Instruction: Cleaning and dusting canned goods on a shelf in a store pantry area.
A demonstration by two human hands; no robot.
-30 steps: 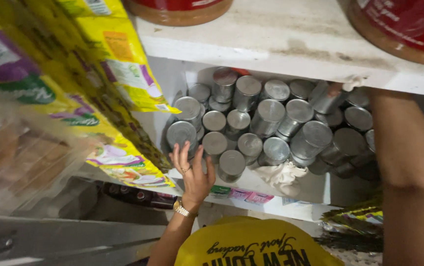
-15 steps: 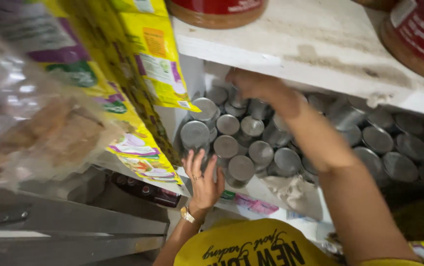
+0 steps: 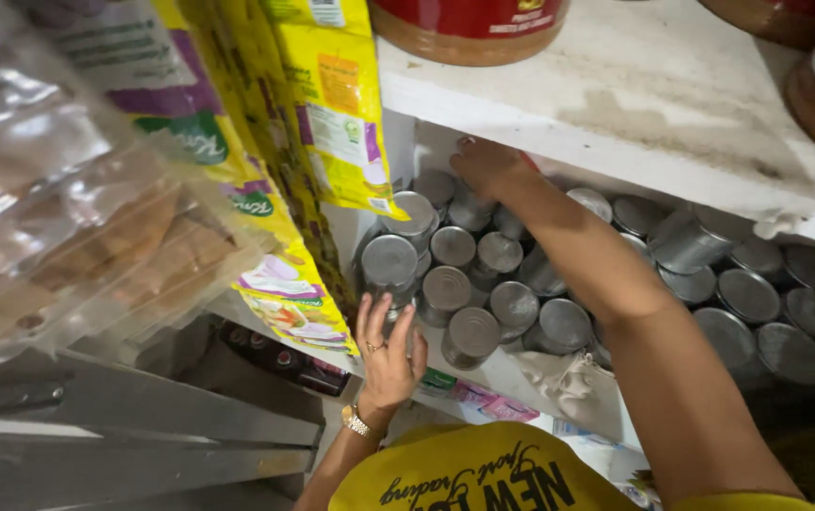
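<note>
Reaching into the lower shelf bay, where the stacked tins (image 3: pixel 483 284) lie on their sides with round silver ends facing out, packed in rows under the white shelf board (image 3: pixel 635 114). Right hand (image 3: pixel 488 166) up at the top of the stack, just beneath the board's front edge, fingers curled down over the uppermost tins; probably resting on one rather than gripping it, though the fingertips are hidden and a closed grasp cannot be told for sure. Left hand (image 3: pixel 389 345) lower down at the front of the stack, palm toward the tins, fingers spread and straight, released, pressing against the bottom-left tin (image 3: pixel 390 263) (a ring on one finger, a gold watch (image 3: pixel 358 421) at the wrist). Right forearm crossing diagonally over the middle of the pile, covering several ends. More tins (image 3: pixel 758 303) running off to the right in shadow, one tilted among them. A crumpled cloth (image 3: pixel 568 383) at the shelf's front lip, touching the lowest tins. Yellow snack packets (image 3: pixel 332 104) hanging to the left, just beside the stack, and clear plastic bags (image 3: pixel 57 218) nearer the camera. Red-lidded jars (image 3: pixel 469 24) on top of the board. Yellow shirt (image 3: pixel 483 478) at the bottom edge.
</note>
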